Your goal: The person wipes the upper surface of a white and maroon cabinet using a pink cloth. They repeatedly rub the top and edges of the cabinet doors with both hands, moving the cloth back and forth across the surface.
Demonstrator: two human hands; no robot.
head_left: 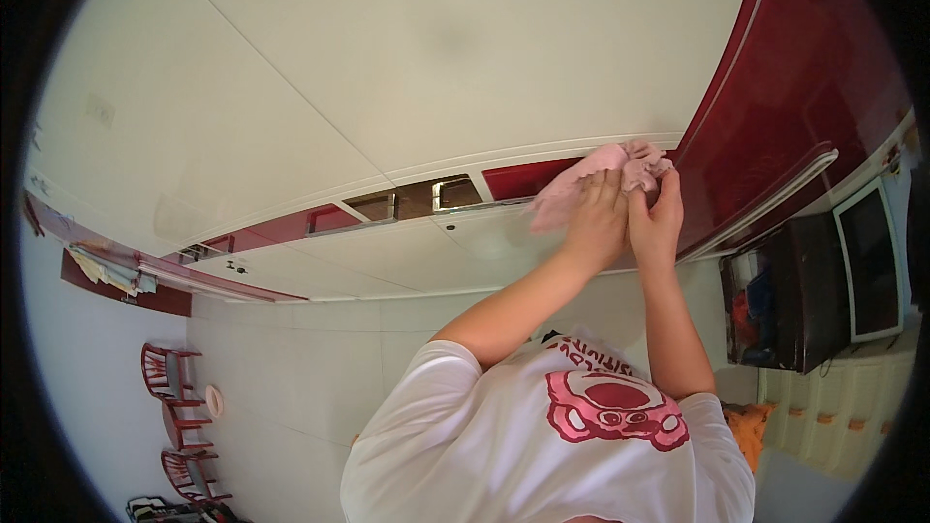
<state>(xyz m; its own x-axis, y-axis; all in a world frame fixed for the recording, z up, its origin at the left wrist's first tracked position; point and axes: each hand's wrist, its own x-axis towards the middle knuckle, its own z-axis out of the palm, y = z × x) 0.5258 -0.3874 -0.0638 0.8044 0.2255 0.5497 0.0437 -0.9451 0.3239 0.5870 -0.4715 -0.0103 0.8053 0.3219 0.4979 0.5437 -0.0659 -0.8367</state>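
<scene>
A soft pink cloth (557, 201) is bunched up in front of the cabinet's band of red and dark panels. My left hand (599, 223) lies over the cloth's middle, fingers closed on it, and part of the cloth hangs down to the left. Close beside it, my right hand (661, 218) grips the crumpled end of the same cloth between thumb and fingers. A red panel (528, 177) of the cabinet runs behind the cloth, which covers its right end. Just left of that is a dark recess with a metal frame handle (455, 193).
The white cabinet (436, 58) fills the far side and meets a glossy dark red door (775, 107) with a long pale handle (775, 199). A television (869, 257) stands by a dark cabinet (799, 291) at right. Red-framed chairs (170, 373) line the wall at lower left.
</scene>
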